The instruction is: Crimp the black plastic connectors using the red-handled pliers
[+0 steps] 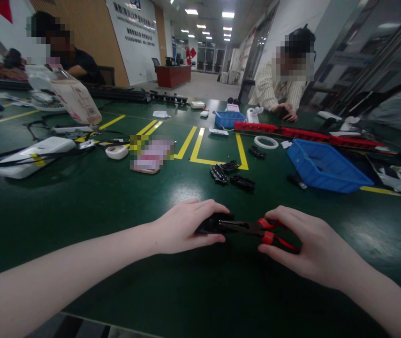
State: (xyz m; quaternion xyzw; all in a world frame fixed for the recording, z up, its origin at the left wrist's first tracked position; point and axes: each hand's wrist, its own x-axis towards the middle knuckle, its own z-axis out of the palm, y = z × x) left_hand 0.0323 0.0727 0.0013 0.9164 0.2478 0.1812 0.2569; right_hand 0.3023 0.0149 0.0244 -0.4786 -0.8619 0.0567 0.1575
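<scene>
My left hand (189, 226) is closed around a small black part (211, 223), its thumb and fingers on opposite sides. My right hand (309, 241) grips the red handles of a pair of long-nose pliers (251, 227). The pliers point left, and their dark jaws lie at the black part beside my left fingertips. Whether the jaws pinch the part I cannot tell. Just beyond my hands, several similar black parts (243, 182) lie in a loose group on the green table (123, 291).
To the right stands a blue bin (327, 164), with a white ring (266, 142) and a red strip (313, 134) nearby. A phone (154, 156), a white device with a black cable (31, 157) and a bottle (75, 101) lie left. Two people sit across the table.
</scene>
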